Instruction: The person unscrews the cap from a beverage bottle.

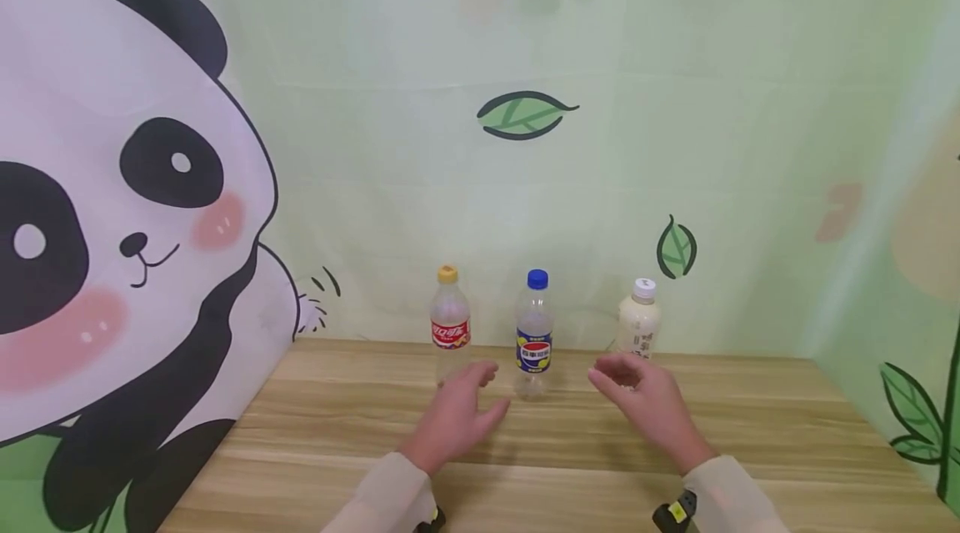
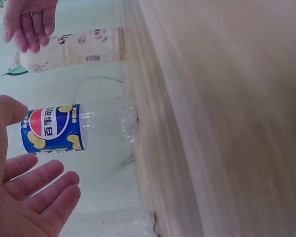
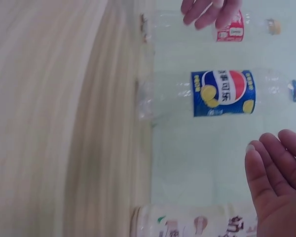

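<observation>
Three bottles stand upright in a row on the wooden table. A clear bottle with a blue Pepsi label (image 1: 534,349) and blue cap is in the middle. On its left is a clear bottle with a red label and yellow cap (image 1: 447,274); a cream-coloured bottle (image 1: 639,318) with a white cap stands on the right. My left hand (image 1: 459,420), fingers spread and holding nothing, reaches in front of the red-labelled bottle and overlaps its base. My right hand (image 1: 647,399), also holding nothing, overlaps the lower part of the cream bottle, its fingers loosely bent.
Behind the table (image 1: 570,466) hangs a pale green cloth backdrop (image 1: 390,183) printed with leaves and a large panda (image 1: 150,208) on the left. The cloth continues along the right side. Dark bands with yellow sit at both wrists.
</observation>
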The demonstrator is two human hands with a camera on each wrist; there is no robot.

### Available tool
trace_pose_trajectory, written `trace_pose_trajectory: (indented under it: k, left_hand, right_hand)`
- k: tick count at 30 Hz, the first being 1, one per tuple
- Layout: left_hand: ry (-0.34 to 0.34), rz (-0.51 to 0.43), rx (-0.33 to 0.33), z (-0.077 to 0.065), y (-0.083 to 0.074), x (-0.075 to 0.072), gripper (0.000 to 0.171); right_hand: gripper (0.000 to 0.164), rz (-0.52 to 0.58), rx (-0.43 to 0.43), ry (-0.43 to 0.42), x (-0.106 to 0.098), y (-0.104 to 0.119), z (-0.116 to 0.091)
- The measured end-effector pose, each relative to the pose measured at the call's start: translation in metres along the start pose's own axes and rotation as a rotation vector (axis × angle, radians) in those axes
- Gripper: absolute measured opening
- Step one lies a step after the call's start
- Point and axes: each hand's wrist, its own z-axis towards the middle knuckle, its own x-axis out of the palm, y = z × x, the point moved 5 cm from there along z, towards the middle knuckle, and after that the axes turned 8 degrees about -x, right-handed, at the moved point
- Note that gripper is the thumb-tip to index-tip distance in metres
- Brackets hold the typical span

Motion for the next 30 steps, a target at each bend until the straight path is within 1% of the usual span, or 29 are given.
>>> trace_pose_trajectory:
  k: [3,7,11,16,19,26,30]
  left_hand:
    - [-0.009,-0.056,-0.028,0.004,-0.002,0.004,0.053]
    - [-0.029,-0.102,-0.032,0.008,-0.003,0.013,0.052]
    - [-0.035,-0.133,-0.045,0.009,-0.005,0.018,0.053]
    - [-0.053,-0.146,-0.058,0.012,-0.010,0.022,0.058]
    - [-0.059,-0.165,-0.078,0.016,-0.010,0.026,0.060]
    - [-0.052,-0.181,-0.137,0.022,-0.006,0.044,0.067]
    - [-0.080,-0.200,-0.160,0.025,-0.008,0.048,0.070]
  right_hand:
    - [0.047,0.014,0.004,-0.008,0.002,0.004,0.004]
    - [0.051,0.055,0.025,-0.022,0.007,0.010,0.011]
    - [0.051,0.101,0.049,-0.043,0.014,0.017,0.018]
    - [0.049,0.143,0.031,-0.062,0.019,0.025,0.029]
    - [0.048,0.141,0.029,-0.080,0.021,0.029,0.034]
    - [0.048,0.153,0.015,-0.143,0.021,0.038,0.044]
    - [0.050,0.146,0.003,-0.179,0.022,0.041,0.049]
